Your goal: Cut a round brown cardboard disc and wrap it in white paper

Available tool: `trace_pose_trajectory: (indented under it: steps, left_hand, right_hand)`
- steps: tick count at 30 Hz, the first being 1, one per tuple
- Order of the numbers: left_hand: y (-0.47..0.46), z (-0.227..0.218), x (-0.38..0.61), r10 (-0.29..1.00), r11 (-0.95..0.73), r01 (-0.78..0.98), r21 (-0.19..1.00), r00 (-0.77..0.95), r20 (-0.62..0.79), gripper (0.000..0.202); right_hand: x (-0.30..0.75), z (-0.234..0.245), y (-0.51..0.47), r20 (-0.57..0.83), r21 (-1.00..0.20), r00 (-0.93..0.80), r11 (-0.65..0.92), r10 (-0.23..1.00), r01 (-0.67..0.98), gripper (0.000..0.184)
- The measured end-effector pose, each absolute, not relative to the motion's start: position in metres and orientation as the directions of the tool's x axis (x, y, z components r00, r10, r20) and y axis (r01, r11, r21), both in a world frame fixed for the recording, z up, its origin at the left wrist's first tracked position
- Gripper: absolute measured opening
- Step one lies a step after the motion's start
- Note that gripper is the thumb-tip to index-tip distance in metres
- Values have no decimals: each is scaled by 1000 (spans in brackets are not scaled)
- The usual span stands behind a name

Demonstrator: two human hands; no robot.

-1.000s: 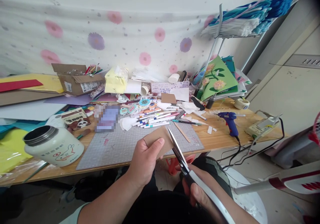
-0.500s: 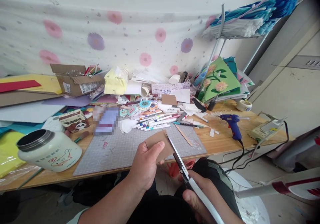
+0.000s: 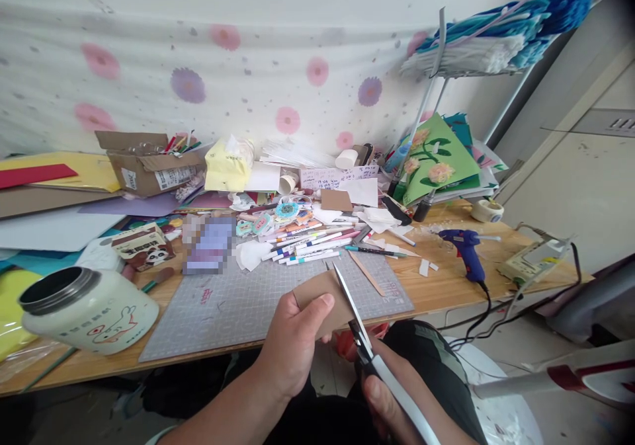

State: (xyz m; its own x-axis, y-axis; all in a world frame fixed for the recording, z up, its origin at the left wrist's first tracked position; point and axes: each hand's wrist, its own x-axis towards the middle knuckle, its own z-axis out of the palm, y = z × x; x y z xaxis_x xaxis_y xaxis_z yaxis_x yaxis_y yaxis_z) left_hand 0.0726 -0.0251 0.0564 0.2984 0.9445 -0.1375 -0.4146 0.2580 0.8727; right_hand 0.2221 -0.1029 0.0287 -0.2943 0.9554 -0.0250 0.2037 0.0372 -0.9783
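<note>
My left hand (image 3: pixel 292 339) pinches a small piece of brown cardboard (image 3: pixel 338 307) over the front edge of the table, thumb on top. In my right hand (image 3: pixel 391 392) is a pair of scissors (image 3: pixel 364 336) with light handles. Their blades point up and away, lying along the right side of the cardboard, and one blade tip stands above its far edge. Behind the hands, a grey cutting mat (image 3: pixel 238 313) lies on the table with a thin brown strip (image 3: pixel 366 273) on it. Part of the right hand's fingers is hidden beneath the scissors.
Several markers (image 3: pixel 307 246) lie heaped behind the mat. A wide-mouthed jar (image 3: pixel 89 313) and a blurred phone-like panel (image 3: pixel 209 246) are at left. A blue glue gun (image 3: pixel 464 250) with its cord rests at right, near a wire rack (image 3: pixel 441 75). A cardboard box (image 3: pixel 149 170) stands at the back.
The scissor blades look wider apart than before, and the far blade has come over the cardboard. The left hand still holds the cardboard, slightly lower and to the right in view.
</note>
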Motion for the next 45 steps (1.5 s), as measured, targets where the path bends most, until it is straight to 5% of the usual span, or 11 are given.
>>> trace_pose_trajectory:
  steps: [16,22,28,38,45]
  left_hand:
    - [-23,57,75,934,326,-438,838,284,-215,13]
    - [-23,57,75,940,317,-469,824,271,-207,13]
    - [-30,54,79,946,294,-495,817,275,-173,9]
    - [-38,56,81,871,366,-503,783,481,-98,20]
    - [-23,59,58,840,343,-347,873,529,-120,13]
  right_hand:
    - [215,15,-99,33,-989,-162,56,986,137,50]
    - [224,4,-107,-90,-994,-62,-93,994,-52,48]
    - [227,33,-89,-30,-967,122,2,992,-254,52]
    - [210,68,-62,-52,-992,279,-18,959,-123,48]
    - [221,72,-62,7,-1000,143,5,990,14,42]
